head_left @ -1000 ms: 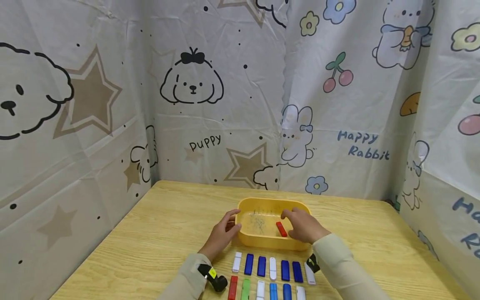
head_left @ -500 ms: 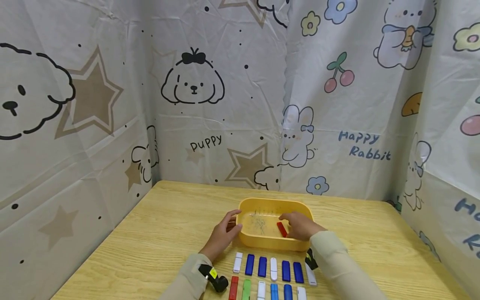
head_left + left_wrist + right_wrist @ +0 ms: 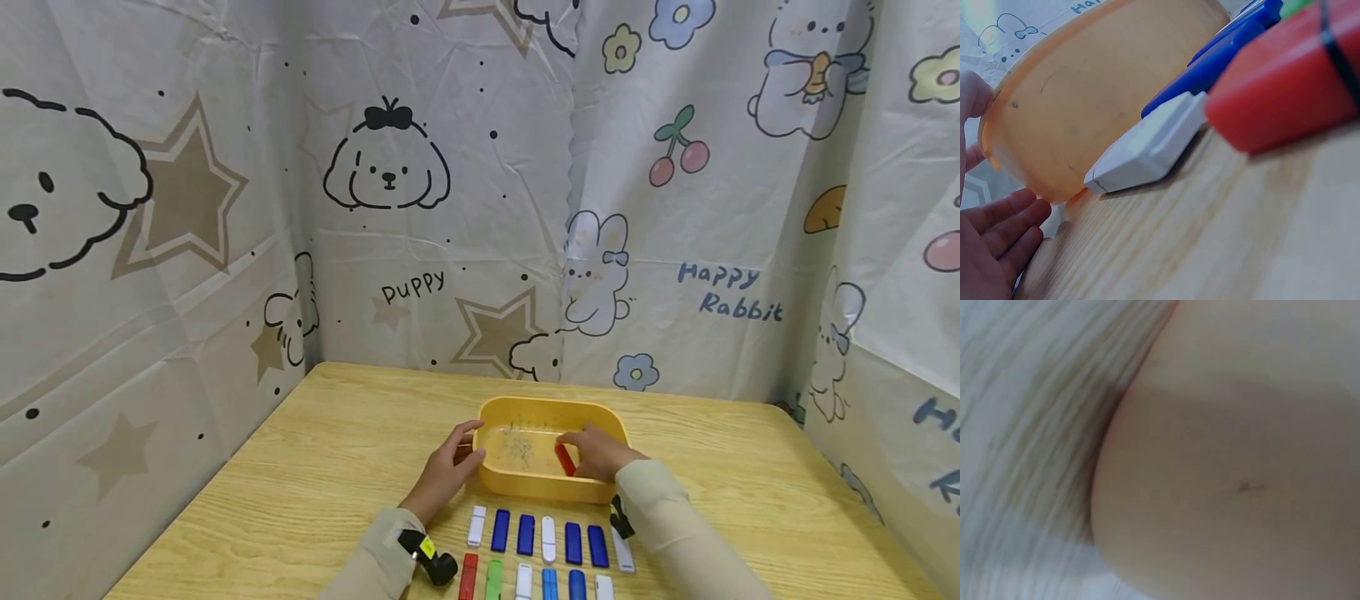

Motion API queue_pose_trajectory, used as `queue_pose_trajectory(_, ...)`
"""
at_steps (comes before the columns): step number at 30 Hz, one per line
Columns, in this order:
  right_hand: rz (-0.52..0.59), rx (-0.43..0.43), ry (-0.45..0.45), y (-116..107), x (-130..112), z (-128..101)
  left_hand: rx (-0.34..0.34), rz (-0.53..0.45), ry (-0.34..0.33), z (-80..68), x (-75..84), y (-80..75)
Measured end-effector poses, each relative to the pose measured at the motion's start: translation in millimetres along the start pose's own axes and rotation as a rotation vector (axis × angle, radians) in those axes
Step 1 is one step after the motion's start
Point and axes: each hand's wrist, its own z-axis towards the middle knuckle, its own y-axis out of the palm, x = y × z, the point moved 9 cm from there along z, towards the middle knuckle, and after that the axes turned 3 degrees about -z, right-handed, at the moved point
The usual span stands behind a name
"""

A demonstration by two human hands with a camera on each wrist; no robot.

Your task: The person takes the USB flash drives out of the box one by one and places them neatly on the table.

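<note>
A yellow plastic bin (image 3: 536, 484) stands on the wooden table. Inside it lies a red USB stick (image 3: 565, 461), and my right hand (image 3: 602, 453) reaches over the rim and pinches that stick, index fingertip at its far end and thumb side at the near end. My left hand (image 3: 441, 472) is at the bin's left end, fingers and thumb spread against the rim. In the left wrist view, several straight fingers (image 3: 1013, 228) touch the lower corner of the bin wall (image 3: 1097, 100). The right wrist view holds only the blurred bin wall (image 3: 1229, 487) and table.
Two rows of USB sticks lie before the bin: white (image 3: 476, 527), dark blue (image 3: 500, 531), red (image 3: 468, 575), green (image 3: 493, 579), light blue (image 3: 550, 583) and others. A printed curtain (image 3: 450, 208) encloses the table (image 3: 360, 442) at the back and sides.
My right hand has moved slightly left and closed in on the red stick, its index finger lowering to the stick's far end. My left hand stays at the bin's left end.
</note>
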Motion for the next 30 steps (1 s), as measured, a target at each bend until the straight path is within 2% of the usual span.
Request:
queue_pose_trajectory(17,-0.015,0.034,-0.022,2,1,3,-0.002,-0.020,-0.019,-2.2,5.0,1.3)
queue_pose_trajectory(20,-0.006,0.044,-0.039,3,2,4,-0.011,-0.025,-0.014,-5.3,13.9,0.0)
queue_pose_trajectory(26,0.025,0.072,-0.069,2,2,6,-0.030,-0.021,0.003,-18.0,42.8,-4.6)
queue_pose_trajectory(30,0.036,0.095,-0.088,0,0,6,-0.032,-0.028,0.009,-20.9,47.1,-5.2)
